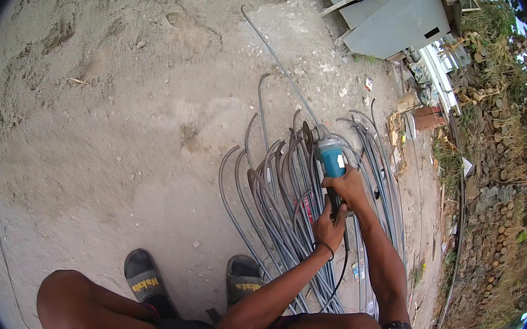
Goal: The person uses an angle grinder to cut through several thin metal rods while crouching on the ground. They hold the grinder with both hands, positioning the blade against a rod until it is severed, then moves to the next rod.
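Both my hands are closed around an angle grinder [332,158] with a teal body and a black rear grip. My right hand [349,188] wraps the teal and black body, and my left hand [329,225] grips the rear end near the power cord [342,271]. The grinder's brown cutting disc [308,138] stands on edge at the left of its head, over a bundle of bent steel rods [269,212]. Whether the disc touches a rod or spins, I cannot tell. One longer rod [278,59] runs from beside the grinder's head toward the far side.
My sandalled feet [141,276] rest on sandy ground left of the bundle. A grey metal box [391,0] stands at the far right. Beyond the rods on the right are a reddish block [428,118] and a stone bank [487,217] with dry plants. A thin wire [0,240] lies far left.
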A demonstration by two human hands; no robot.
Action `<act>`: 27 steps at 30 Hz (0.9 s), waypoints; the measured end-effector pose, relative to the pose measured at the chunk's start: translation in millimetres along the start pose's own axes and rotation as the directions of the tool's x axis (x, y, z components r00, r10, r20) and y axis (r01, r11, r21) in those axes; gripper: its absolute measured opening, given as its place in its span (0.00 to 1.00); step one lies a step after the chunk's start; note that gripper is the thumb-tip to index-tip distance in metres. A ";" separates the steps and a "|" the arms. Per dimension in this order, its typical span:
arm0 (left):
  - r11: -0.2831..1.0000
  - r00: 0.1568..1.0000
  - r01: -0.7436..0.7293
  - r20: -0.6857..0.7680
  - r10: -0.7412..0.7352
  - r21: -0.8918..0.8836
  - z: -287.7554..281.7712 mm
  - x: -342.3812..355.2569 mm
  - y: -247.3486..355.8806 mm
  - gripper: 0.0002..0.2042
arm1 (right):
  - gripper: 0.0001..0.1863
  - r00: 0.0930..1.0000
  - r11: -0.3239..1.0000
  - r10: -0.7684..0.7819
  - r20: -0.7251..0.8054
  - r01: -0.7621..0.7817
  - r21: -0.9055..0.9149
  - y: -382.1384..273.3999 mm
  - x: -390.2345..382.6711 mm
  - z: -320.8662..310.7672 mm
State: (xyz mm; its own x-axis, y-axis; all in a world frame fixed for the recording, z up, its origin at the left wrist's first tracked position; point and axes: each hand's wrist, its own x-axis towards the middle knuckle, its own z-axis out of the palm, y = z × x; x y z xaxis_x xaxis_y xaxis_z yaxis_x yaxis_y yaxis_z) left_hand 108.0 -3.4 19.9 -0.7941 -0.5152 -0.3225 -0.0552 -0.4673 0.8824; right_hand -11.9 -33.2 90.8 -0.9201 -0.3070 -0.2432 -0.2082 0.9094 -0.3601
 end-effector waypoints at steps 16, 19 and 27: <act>0.997 0.998 -0.037 -0.043 0.034 -0.064 -10.1 2.1 -7.0 0.27 | 0.24 0.998 0.996 0.044 -0.046 -0.048 -0.079 -10.7 1.8 15.8; 0.990 0.998 -0.044 -0.052 0.038 -0.134 -4.0 3.1 -12.8 0.26 | 0.21 0.996 0.994 0.031 -0.079 -0.039 -0.103 -11.1 2.0 16.7; 0.984 0.985 -0.143 -0.117 0.130 -0.111 1.7 3.8 -23.0 0.32 | 0.24 0.990 0.975 0.008 -0.140 -0.039 -0.219 -13.2 -1.2 21.2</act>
State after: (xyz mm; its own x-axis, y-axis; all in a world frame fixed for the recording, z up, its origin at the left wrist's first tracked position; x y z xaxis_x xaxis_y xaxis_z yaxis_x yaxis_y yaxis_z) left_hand 105.3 6.7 -1.1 -0.7185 -0.6517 -0.2429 0.1263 -0.4657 0.8759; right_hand -1.1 -50.8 76.8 -0.9592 -0.2573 -0.1172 -0.2399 0.9600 -0.1442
